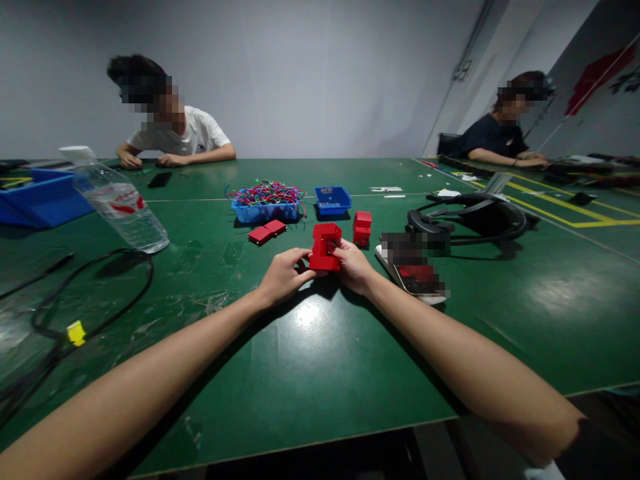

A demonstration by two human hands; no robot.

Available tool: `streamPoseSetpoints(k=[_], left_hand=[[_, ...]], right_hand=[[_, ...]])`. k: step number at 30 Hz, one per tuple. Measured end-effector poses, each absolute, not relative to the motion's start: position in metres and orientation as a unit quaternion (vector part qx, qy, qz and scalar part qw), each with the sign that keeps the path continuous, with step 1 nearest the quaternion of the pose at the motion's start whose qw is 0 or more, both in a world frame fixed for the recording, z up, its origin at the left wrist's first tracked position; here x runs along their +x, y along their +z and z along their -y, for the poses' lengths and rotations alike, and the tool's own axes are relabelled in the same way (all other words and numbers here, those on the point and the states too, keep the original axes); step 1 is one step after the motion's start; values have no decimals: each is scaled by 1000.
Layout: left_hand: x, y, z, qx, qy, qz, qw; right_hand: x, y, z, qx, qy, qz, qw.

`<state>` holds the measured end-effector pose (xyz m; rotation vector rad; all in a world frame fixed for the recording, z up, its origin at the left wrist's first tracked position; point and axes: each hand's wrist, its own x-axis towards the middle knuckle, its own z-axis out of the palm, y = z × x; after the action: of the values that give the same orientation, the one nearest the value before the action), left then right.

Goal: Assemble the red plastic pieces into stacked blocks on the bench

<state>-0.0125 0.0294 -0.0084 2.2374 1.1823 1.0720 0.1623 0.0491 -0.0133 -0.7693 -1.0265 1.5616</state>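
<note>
My left hand point(283, 275) and my right hand point(353, 265) both grip a red plastic block point(325, 247) just above the green table point(320, 360), fingers closed on its two sides. A second red block point(362, 228) stands just behind my right hand. Two flat red plates point(267, 231) lie behind my left hand. Further back sit a blue tray heaped with coloured wires point(267, 201) and a small blue tray point(333, 200).
A plastic water bottle point(119, 203) lies at the left near a blue bin point(43, 197). Black cables point(85, 293) loop at the left. A phone point(415, 277) and a black headset point(470, 217) lie at the right. Two other people sit at the far side.
</note>
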Motion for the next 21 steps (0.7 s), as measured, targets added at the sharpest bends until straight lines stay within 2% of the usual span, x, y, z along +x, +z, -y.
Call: streamPoseSetpoints(k=[13, 17, 21], left_hand=[[-11, 1, -25, 772, 399, -437, 233], [-11, 0, -25, 746, 418, -432, 287], [-11, 1, -24, 738, 435, -392, 336]], right_hand=[[160, -2, -45, -316, 669, 362, 568], [159, -3, -44, -317, 666, 385, 555], [161, -8, -47, -373, 613, 427, 550]])
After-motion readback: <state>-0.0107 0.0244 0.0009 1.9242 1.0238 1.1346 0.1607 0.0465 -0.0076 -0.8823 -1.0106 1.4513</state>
